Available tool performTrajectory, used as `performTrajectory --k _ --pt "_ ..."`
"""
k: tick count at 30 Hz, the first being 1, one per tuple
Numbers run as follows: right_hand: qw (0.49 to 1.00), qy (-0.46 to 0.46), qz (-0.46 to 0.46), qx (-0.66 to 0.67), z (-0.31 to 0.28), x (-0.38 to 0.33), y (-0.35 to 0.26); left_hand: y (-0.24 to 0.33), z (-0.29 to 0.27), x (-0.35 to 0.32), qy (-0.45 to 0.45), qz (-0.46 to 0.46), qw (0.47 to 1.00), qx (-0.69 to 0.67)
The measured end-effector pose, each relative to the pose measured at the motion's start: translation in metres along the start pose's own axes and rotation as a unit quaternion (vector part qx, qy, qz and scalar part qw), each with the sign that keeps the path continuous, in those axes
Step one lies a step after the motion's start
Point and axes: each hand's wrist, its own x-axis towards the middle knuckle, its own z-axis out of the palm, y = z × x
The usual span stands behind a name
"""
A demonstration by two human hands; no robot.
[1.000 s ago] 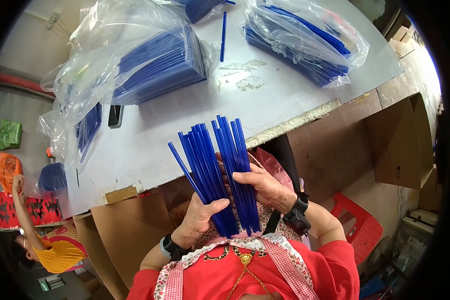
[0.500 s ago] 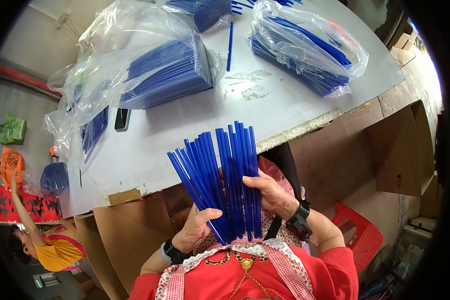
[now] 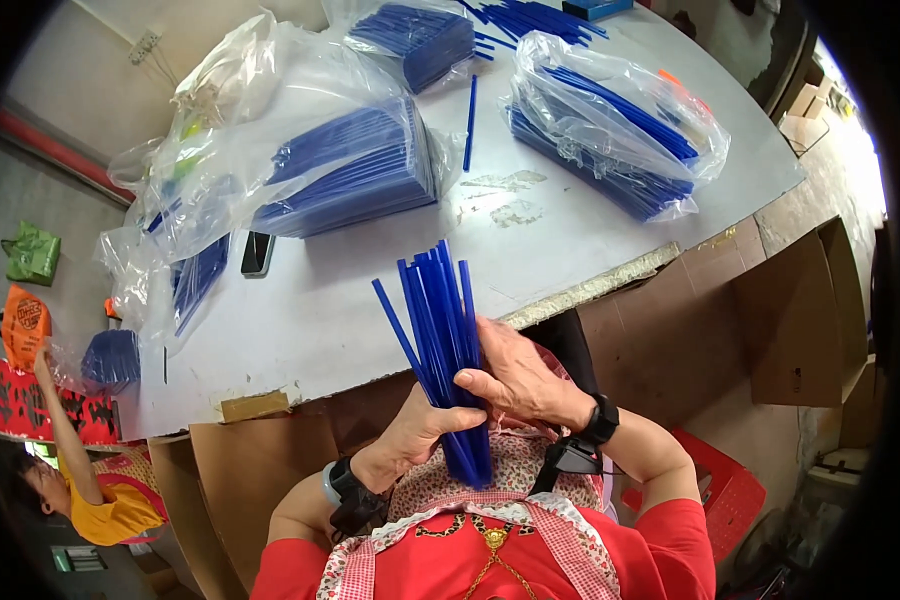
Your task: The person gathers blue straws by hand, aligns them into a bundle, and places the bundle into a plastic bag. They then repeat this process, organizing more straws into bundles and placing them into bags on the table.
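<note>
A bundle of long blue plastic sticks (image 3: pixel 437 330) stands nearly upright in front of my chest, its tips over the near edge of the white table (image 3: pixel 370 300). My left hand (image 3: pixel 420 432) grips the lower part of the bundle from behind. My right hand (image 3: pixel 515 378) wraps around the bundle from the right, fingers across its front. Both wrists carry dark bands. The sticks are gathered tight, fanning only slightly at the top.
Clear plastic bags of blue sticks lie on the table: a big one (image 3: pixel 350 175) at left, one (image 3: pixel 610 130) at right, another (image 3: pixel 415 40) at the back. A loose blue stick (image 3: pixel 469 122) and a dark phone (image 3: pixel 257 253) lie there. Cardboard panels (image 3: pixel 770 320) stand below. A person (image 3: pixel 80 480) sits lower left.
The sticks were spread into a wide fan; both hands have now squeezed them into a narrow bundle, tilted slightly left.
</note>
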Motion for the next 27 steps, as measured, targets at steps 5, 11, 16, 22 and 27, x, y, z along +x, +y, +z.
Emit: performTrajectory --k 5,11,16,22,27 --pt "0.880 0.117 -0.214 -0.407 -0.025 -0.013 -0.044 0.039 -0.032 -0.022 -0.097 -0.097 0.990 0.028" --pt "0.789 -0.107 -0.356 -0.490 -0.011 -0.019 -0.056 0.023 -0.027 -0.013 -0.333 -0.231 0.900 0.160" --pt "0.952 -0.166 -0.072 -0.245 -0.027 -0.016 -0.042 0.057 -0.040 0.002 -0.304 -0.318 0.893 -0.096" --pt "0.887 -0.031 0.119 0.445 -0.001 -0.012 -0.013 0.002 -0.016 0.016 -0.131 0.052 0.987 -0.078" --pt "0.887 -0.002 0.087 0.453 0.021 -0.005 -0.012 -0.028 -0.002 0.008 0.014 0.052 0.998 0.037"
